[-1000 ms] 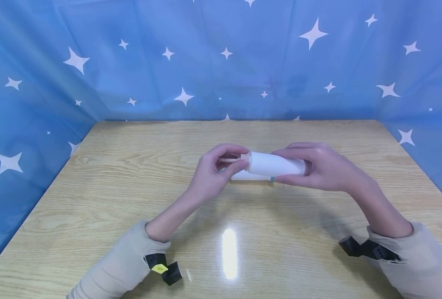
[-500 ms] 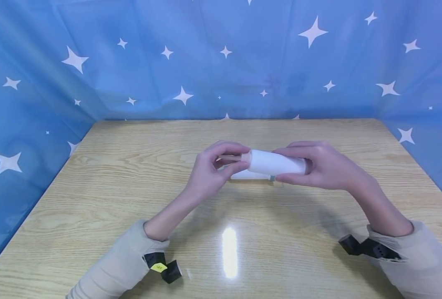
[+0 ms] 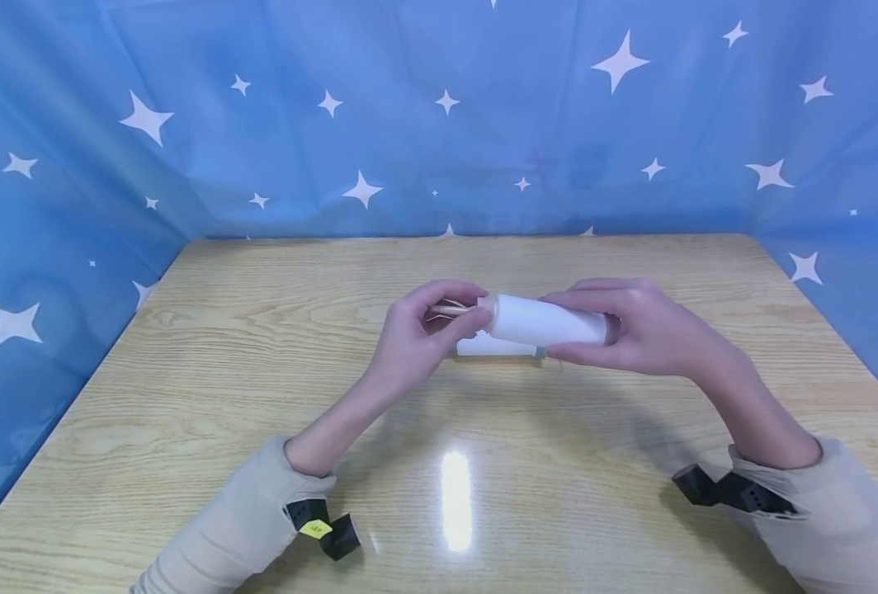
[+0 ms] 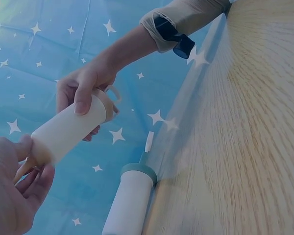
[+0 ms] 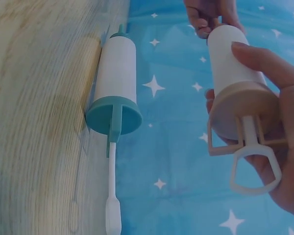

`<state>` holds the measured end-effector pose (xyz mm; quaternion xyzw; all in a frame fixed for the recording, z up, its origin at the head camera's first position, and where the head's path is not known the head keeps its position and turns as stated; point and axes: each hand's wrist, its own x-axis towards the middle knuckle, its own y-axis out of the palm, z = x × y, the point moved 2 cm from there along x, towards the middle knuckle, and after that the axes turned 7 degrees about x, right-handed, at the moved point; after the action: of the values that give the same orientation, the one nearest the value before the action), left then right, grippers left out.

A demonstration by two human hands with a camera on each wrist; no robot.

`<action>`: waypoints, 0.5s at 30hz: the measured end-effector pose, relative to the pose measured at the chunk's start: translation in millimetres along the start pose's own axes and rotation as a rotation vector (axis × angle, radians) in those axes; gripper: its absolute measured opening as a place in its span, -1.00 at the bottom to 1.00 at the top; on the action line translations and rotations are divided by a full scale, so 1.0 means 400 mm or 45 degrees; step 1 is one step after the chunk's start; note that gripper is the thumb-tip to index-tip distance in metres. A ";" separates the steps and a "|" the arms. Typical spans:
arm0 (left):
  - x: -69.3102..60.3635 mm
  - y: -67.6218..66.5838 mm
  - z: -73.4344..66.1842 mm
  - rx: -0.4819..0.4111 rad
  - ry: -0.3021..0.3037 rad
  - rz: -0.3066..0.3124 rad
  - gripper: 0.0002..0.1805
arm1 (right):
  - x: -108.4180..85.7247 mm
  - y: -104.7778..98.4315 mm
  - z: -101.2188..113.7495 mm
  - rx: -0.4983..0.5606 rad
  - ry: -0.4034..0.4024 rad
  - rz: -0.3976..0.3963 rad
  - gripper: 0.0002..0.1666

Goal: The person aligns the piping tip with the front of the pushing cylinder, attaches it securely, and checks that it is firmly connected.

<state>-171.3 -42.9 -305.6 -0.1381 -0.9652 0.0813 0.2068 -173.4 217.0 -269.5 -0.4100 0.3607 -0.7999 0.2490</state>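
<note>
My right hand (image 3: 632, 326) grips the white barrel of a piping syringe (image 3: 550, 320), held nearly level above the table. In the right wrist view its beige end cap, finger loops and white pull ring (image 5: 255, 169) stick out below the palm. At the other end, my left hand (image 3: 427, 334) pinches the beige nozzle collar (image 3: 486, 312) between thumb and fingers. The thin beige nozzle (image 4: 23, 171) points into the left palm, partly hidden. Behind and below lies a second piping syringe (image 5: 116, 68), white with teal ends, which neither hand visibly holds.
The wooden table (image 3: 261, 330) carries the teal-ended syringe on its far half. A blue star-patterned cloth (image 3: 439, 115) hangs behind the table and along both sides. Wrist cameras (image 3: 323, 530) are strapped over both sleeves.
The left fingers shift and turn slightly at the nozzle collar, drawing a little to the left. The right hand keeps its grip on the barrel almost unmoved.
</note>
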 end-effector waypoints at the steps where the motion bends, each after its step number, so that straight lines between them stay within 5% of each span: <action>1: 0.000 0.000 0.000 0.004 0.000 0.003 -0.74 | 0.000 0.000 0.000 0.001 -0.004 -0.002 -0.41; 15: 0.004 0.003 -0.004 -0.007 0.159 0.042 -0.68 | 0.000 0.001 -0.003 -0.001 -0.001 -0.003 -0.41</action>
<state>-171.8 -41.1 -303.7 -0.1592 -0.9482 0.0732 0.2650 -174.3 217.3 -270.1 -0.4107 0.3602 -0.8001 0.2479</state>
